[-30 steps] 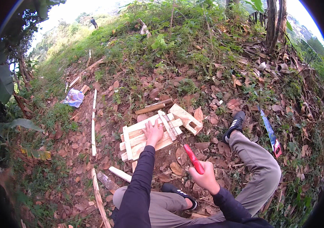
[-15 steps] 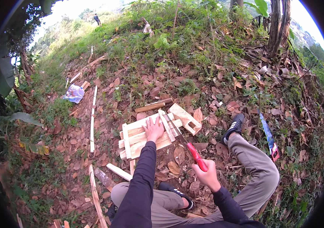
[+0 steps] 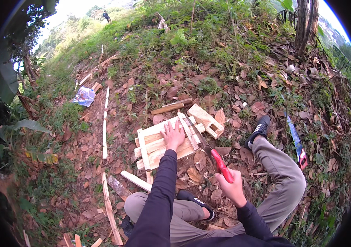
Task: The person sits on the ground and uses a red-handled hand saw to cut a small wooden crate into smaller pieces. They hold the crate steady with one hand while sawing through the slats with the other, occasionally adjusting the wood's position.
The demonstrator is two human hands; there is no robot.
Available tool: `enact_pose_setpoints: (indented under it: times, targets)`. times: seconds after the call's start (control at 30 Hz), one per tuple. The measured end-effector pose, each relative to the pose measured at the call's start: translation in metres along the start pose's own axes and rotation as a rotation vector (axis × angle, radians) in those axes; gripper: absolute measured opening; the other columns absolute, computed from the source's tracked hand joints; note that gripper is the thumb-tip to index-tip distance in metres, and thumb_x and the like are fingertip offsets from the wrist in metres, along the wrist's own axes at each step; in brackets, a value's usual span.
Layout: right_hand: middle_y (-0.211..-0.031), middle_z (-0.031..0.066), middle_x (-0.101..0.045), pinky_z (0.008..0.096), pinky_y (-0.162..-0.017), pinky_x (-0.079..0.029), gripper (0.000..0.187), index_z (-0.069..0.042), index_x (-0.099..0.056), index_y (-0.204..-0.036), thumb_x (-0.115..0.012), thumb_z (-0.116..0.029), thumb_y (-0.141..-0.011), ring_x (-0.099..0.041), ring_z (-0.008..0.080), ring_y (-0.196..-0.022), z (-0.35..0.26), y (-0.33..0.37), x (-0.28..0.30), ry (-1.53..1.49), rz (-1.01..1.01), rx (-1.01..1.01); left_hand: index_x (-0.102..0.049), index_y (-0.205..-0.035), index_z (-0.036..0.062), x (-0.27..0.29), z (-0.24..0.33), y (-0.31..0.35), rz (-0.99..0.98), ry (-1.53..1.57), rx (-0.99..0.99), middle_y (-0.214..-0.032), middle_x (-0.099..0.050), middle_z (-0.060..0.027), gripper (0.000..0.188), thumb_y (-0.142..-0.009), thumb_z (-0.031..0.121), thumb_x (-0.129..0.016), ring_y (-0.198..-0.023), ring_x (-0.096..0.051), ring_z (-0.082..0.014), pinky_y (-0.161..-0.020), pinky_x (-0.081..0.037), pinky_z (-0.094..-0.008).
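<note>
A small panel of pale wooden slats (image 3: 157, 157), joined by two cross strips, lies on the leafy ground before me. My left hand (image 3: 174, 138) presses flat on its slats, fingers spread. In my right hand (image 3: 233, 189) is a hand saw (image 3: 220, 163), its red curved handle wrapped by my fingers. The thin dark blade slants up and left to the slat ends, beside the right cross strip (image 3: 188, 131). Exactly where its teeth touch the wood is hard to make out. A wooden block with a square hole (image 3: 203, 117) rests just beyond the blade.
Another saw (image 3: 294, 138), with a blue blade, lies right of my bent leg. Long wood strips (image 3: 105, 123) and a plastic bag (image 3: 85, 96) are to the left. A wood piece (image 3: 171, 106) sits behind the panel. A distant person (image 3: 106, 17) stands on the slope.
The view has shifted a little. My right hand and the saw have drawn slightly back toward me relative to the panel, while my left hand keeps its place on the slats.
</note>
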State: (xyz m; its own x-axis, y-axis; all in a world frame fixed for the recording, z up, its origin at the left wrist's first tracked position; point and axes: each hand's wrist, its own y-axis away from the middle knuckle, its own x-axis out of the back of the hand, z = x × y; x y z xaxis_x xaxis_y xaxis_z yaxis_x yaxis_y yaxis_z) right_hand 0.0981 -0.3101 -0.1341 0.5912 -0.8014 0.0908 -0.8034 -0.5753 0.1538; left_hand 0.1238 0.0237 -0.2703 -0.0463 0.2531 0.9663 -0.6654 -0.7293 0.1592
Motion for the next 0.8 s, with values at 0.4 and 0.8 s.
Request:
enact_pose_setpoints:
  times: [0.4,0.8]
  targets:
    - [-0.056,-0.0053,-0.043,0.0282,-0.048,-0.029,0.039,-0.003,-0.056,-0.069,-0.071,-0.029,-0.094,-0.036,0.0038,-0.054,-0.195,-0.077,0.025,-0.063,0.017,0.378,-0.020,-0.160,0.0239,-0.016,-0.002,0.023,0.021,0.019,-0.036,-0.165,-0.008,-0.0228,0.064,-0.102,0.047,-0.035,-0.153,-0.003,-0.0439,-0.118,0.001,-0.0665]
    - [-0.065,0.0227,-0.065,0.0430,-0.063,-0.050,0.035,0.007,-0.064,-0.073,-0.066,-0.026,-0.085,-0.068,0.0350,-0.064,-0.073,-0.162,0.030,0.462,0.062,0.128,-0.038,-0.149,0.0040,0.024,-0.003,0.033,0.107,0.200,-0.173,-0.161,-0.020,-0.0248,0.082,-0.088,0.054,-0.061,-0.151,-0.014,-0.0417,-0.118,-0.007,-0.0664]
